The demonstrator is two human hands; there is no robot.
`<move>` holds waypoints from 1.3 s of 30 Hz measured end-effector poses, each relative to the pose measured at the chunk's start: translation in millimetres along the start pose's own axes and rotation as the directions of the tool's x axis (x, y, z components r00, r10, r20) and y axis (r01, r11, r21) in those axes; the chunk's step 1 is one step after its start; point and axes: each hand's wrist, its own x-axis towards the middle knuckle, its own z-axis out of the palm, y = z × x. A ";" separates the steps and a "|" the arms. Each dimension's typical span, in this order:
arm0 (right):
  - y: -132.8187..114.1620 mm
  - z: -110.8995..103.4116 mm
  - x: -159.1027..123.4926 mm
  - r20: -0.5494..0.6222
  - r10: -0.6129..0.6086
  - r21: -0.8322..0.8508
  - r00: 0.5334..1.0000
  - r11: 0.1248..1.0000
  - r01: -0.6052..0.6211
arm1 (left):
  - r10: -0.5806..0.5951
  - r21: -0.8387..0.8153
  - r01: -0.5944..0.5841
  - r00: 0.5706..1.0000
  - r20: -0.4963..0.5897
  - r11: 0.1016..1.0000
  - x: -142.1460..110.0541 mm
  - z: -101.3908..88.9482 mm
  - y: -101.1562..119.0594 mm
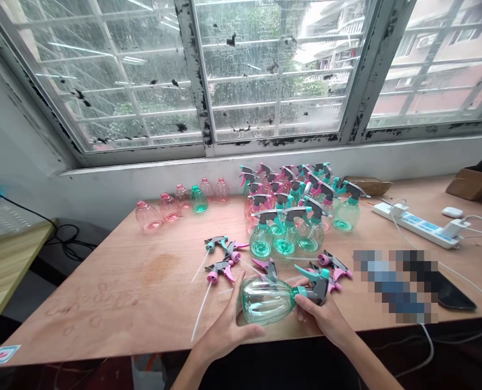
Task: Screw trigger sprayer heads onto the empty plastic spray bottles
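The wide plywood table (123, 281) carries a far cluster of assembled teal and pink spray bottles (293, 216). At its near edge my left hand (225, 330) cups the clear teal plastic bottle (265, 299) lying sideways, while my right hand (324, 317) grips its grey-and-teal trigger head (316, 287)

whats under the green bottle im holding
Under the green bottle: bare wooden table and a white dip tube. The left hand covers anything under its base.
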 end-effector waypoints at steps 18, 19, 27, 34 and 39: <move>-4.3 2.4 0.9 -0.012 0.004 -0.033 1.000 0.999 -0.004 | -0.004 -0.007 0.004 0.999 -0.043 1.000 0.4 1.3 0.2; -4.5 2.6 1.2 -0.012 -0.002 -0.030 1.000 1.000 0.002 | -0.004 -0.006 0.004 0.999 -0.039 1.000 0.4 1.4 0.7; -6.0 2.7 1.3 -0.027 -0.008 -0.028 1.000 1.000 0.007 | 0.035 0.019 -0.034 0.999 -0.037 0.999 2.0 0.2 -2.3; -5.6 2.4 1.2 -0.040 -0.017 -0.025 0.999 1.000 0.016 | 0.030 0.041 -0.028 0.998 -0.050 0.999 3.3 1.4 -3.9; -3.7 1.2 2.1 -0.040 -0.015 -0.010 0.999 1.000 0.014 | 0.006 -0.002 -0.006 0.999 -0.048 1.000 4.6 0.2 -9.0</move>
